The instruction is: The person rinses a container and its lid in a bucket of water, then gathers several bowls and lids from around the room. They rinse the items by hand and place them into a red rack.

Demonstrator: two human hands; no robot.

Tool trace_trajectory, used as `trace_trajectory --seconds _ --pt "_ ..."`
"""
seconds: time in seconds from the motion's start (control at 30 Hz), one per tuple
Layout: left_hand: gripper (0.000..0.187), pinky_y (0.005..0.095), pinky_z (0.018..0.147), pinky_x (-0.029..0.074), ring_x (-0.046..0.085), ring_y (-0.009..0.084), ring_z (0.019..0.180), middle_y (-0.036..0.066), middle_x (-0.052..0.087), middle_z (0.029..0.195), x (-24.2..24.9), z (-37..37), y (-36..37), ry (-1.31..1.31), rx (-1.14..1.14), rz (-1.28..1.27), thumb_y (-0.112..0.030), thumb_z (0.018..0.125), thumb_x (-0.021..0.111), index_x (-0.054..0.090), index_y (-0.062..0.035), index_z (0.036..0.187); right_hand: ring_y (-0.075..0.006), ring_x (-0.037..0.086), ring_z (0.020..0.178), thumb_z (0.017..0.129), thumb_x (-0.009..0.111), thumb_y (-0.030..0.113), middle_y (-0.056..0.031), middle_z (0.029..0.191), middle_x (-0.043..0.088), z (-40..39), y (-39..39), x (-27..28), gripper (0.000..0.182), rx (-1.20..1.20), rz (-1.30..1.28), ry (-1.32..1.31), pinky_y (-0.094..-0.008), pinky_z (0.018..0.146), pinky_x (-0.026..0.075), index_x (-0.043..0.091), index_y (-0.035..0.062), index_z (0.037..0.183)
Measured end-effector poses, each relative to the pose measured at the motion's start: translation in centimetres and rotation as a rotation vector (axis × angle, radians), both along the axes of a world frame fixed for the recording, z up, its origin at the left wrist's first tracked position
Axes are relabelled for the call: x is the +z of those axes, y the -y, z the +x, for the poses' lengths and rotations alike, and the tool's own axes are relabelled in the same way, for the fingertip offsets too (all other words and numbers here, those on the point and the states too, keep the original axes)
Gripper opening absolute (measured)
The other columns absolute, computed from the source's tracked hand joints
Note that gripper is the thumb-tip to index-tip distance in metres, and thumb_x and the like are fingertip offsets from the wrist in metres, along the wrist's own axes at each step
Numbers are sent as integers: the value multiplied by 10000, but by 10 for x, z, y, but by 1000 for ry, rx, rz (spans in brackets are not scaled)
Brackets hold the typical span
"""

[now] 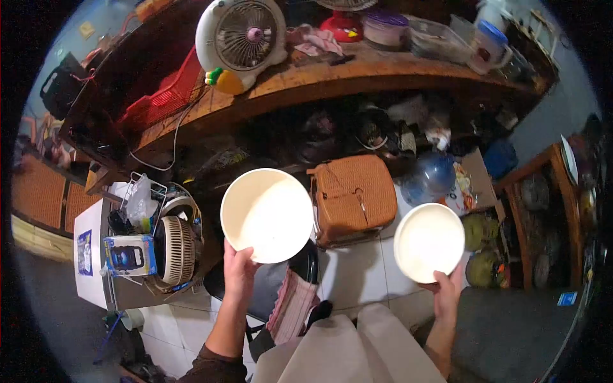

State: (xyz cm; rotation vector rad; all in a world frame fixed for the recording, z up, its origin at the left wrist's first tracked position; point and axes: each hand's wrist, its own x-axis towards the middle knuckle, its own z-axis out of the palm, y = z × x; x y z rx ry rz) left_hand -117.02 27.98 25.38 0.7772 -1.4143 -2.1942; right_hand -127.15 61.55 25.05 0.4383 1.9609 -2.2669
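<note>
In my left hand (239,271) is a large round cream tub (268,214), gripped at its lower rim with the thumb over the edge. Its pale inside faces me, shaded on the left and bright on the right. Apart from it on the right, my right hand (447,292) holds a smaller-looking round cream lid (429,242) by its bottom edge. The lid has a raised rim, and most of the fingers are hidden behind it. Both pieces are held up above the floor, tilted toward me.
Ahead, a wooden counter (377,67) carries a white fan (246,38) and several containers. A brown woven stool (355,199) stands between the held pieces. To the left is a white box (96,255) beside a basket of goods; on the right, a wooden rack (565,210).
</note>
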Motion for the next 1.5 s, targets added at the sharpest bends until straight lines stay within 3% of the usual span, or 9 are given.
trace_trajectory --seconds 0.27,0.43,0.5,0.6,0.93,1.07,1.1,1.3,1.5 --pt "580 327 755 484 514 200 983 113 438 1149 27 -24 22 -18 234 -56 -222 745 496 248 -68 1246 -216 572 844 661 521 91 -156 1068 445 -90 93 27 650 598 -67 11 -302 519 555 219 18 1231" --pt "472 315 725 496 531 189 959 104 484 1112 39 -34 46 -46 362 -79 -237 802 445 308 -42 1209 -166 504 955 650 520 69 -90 1085 446 -132 134 44 616 780 -48 -152 -268 682 503 283 17 1216" --pt "406 324 773 474 529 187 966 93 507 1083 51 -32 64 -93 374 -41 -227 824 422 355 -19 1166 -166 367 1106 646 504 6 -107 1156 398 -144 159 65 638 876 -151 -37 -289 957 260 253 -23 1232" --pt "442 323 808 453 509 192 997 101 481 1125 84 -37 97 -120 474 -123 -232 822 441 328 -18 1192 -159 455 1006 644 542 67 -79 1109 443 -157 202 74 610 934 -143 -180 -267 863 368 310 1 1205" --pt "405 305 754 488 543 196 919 128 481 1099 141 -51 237 -148 515 -269 -189 841 409 307 -24 1197 -164 379 1101 668 560 69 -104 1173 402 -169 353 96 655 1200 -404 -144 -282 951 262 256 -33 1239" --pt "422 324 888 399 502 198 999 118 494 1099 148 -72 299 -119 480 -404 -249 849 424 364 27 1162 -164 374 1104 672 560 75 -102 1174 400 -168 403 87 653 1233 -462 -113 -285 951 262 255 -36 1239" --pt "343 315 764 488 550 216 901 149 504 1034 151 -80 312 -201 478 -391 -173 839 433 355 30 1105 -165 373 1106 673 557 71 -104 1178 396 -167 412 87 653 1222 -472 -105 -286 951 263 253 -36 1240" --pt "364 367 796 485 535 266 894 168 434 1043 151 -113 390 -182 512 -376 -136 819 462 311 61 1086 -177 370 1112 692 525 31 -128 1187 385 -164 481 105 636 1272 -582 -200 -296 953 267 223 -40 1248" --pt "245 284 600 511 601 192 699 122 576 815 130 -153 466 -39 425 -538 -133 801 470 486 35 980 -184 437 1031 724 491 4 -135 1105 436 -156 588 134 520 1036 -717 -336 -293 915 322 270 -41 1193"
